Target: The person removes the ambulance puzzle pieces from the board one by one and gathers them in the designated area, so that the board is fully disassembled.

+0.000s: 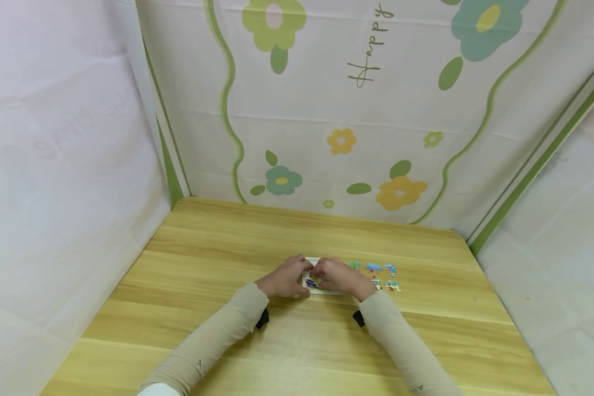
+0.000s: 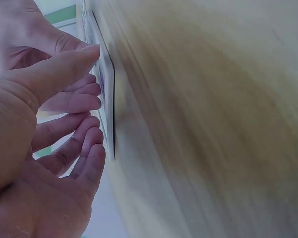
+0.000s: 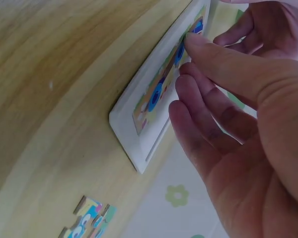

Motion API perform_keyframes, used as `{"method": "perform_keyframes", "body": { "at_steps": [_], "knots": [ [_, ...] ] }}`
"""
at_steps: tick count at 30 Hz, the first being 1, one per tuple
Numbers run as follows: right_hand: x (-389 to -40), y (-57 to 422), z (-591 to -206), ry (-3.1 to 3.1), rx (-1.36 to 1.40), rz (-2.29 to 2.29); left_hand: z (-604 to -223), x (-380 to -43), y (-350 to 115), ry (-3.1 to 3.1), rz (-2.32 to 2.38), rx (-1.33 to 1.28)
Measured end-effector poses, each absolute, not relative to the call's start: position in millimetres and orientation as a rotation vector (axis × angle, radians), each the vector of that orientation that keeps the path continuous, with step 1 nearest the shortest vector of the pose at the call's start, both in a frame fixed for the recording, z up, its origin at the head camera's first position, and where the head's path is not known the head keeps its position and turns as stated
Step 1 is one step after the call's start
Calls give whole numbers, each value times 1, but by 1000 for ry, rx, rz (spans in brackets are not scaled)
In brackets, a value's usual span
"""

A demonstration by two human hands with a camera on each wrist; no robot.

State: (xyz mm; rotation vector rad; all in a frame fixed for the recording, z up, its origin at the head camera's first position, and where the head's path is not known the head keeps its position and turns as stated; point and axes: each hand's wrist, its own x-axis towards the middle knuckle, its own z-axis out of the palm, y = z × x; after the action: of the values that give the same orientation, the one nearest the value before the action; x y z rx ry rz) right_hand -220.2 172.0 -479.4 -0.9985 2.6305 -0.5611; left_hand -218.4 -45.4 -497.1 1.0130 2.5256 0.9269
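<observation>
A shallow white puzzle tray lies flat on the table, with colourful jigsaw pieces set inside its rim. My left hand holds the tray's left end, thumb by the near edge and bent fingers by the far side. From the right, my right hand reaches over the tray. Its thumb and fingertips sit close together at the picture surface; whether a piece is between them is hidden. Loose jigsaw pieces lie to the right of the tray, partly behind the right hand.
The wood-grain table extends around the tray. A white curtain with printed flowers hangs along its back edge, and pale fabric walls stand at both sides. One loose piece shows near the tray's right end.
</observation>
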Motion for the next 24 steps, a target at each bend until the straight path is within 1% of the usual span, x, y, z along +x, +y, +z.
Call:
{"method": "perform_keyframes", "body": {
  "at_steps": [5, 12, 24],
  "knots": [
    [-221, 172, -480, 2620, -976, -587, -497, -218, -46, 2525, 917, 982],
    [-222, 173, -481, 2625, -1024, -549, -496, -219, -45, 2512, 932, 964],
    [-221, 173, -481, 2620, -992, -647, -497, -218, -45, 2497, 942, 936]
  ]
}}
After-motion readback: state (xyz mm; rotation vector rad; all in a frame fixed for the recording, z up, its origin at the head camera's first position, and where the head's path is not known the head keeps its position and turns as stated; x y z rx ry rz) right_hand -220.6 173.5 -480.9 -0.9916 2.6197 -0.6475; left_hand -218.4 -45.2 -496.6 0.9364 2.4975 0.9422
